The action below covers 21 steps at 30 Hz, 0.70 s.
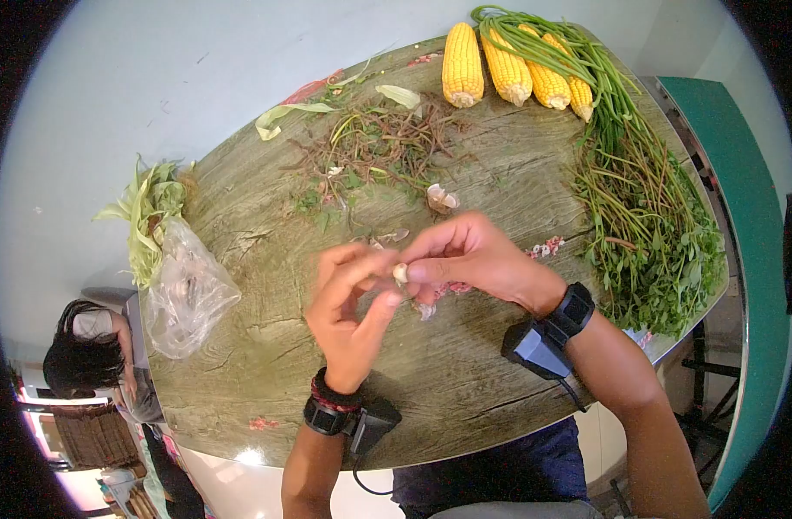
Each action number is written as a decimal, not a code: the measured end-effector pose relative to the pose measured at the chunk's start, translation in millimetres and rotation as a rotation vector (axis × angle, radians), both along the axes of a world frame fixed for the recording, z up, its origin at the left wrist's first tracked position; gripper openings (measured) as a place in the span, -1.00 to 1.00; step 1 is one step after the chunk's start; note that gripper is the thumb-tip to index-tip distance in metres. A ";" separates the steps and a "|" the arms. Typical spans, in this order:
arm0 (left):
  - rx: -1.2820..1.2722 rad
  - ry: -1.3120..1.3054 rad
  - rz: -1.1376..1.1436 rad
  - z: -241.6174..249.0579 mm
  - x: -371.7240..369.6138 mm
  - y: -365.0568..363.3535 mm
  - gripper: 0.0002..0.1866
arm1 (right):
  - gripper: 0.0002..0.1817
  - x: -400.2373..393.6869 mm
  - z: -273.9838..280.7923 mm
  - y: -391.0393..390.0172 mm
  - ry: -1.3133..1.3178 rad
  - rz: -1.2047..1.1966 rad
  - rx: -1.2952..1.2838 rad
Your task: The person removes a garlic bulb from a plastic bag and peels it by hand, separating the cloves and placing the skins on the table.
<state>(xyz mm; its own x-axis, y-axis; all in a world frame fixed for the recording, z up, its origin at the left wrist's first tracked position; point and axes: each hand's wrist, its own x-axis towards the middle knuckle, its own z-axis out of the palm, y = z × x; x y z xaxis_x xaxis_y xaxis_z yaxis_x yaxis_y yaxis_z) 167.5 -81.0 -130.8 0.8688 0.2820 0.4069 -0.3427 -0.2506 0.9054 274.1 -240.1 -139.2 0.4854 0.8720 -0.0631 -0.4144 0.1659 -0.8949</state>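
wood-grain table (465, 381) underneath, left hand (348, 311) and right hand (474, 259) pinching one garlic clove (400, 273) between fingertips, raised clear for peeling.

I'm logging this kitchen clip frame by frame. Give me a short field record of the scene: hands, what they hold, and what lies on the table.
left hand: fingers pinch the garlic clove
right hand: grips the same clove
garlic clove: small, pale, held between both hands above the table
table: wood-grain, rounded
corn cobs: four, husked, far edge
greens: long bundle, right side
plastic bag: left edge
garlic skins: beyond the hands
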 end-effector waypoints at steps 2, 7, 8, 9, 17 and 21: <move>0.049 0.017 -0.043 -4.6 -1.0 6.6 -0.73 | -0.77 0.2 -2.6 1.1 -0.016 0.004 -0.010; -0.128 0.077 -0.097 -9.9 -2.4 10.3 -0.79 | -0.82 1.1 2.9 0.4 -0.078 0.016 -0.048; -0.163 0.096 -0.107 -10.8 -2.9 10.8 -0.79 | -0.82 1.0 2.3 0.7 -0.093 0.007 -0.042; -0.118 0.082 -0.095 -11.4 -2.5 10.8 -0.82 | -0.82 0.8 1.3 1.4 -0.108 -0.003 -0.036; -0.258 0.066 -0.238 -10.9 0.7 14.8 -0.90 | -0.80 -1.5 -0.6 2.0 -0.119 0.029 -0.026; -0.215 0.102 -0.125 -7.8 1.7 8.4 -0.87 | -0.80 -2.7 1.5 1.9 -0.104 0.046 -0.004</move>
<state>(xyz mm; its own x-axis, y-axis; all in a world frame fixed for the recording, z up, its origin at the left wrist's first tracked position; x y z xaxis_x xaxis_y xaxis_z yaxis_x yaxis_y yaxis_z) 169.1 -72.6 -138.6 0.9358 0.2402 0.2579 -0.2632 -0.0100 0.9647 271.3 -238.2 -137.6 0.4493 0.8932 -0.0184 -0.3265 0.1450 -0.9340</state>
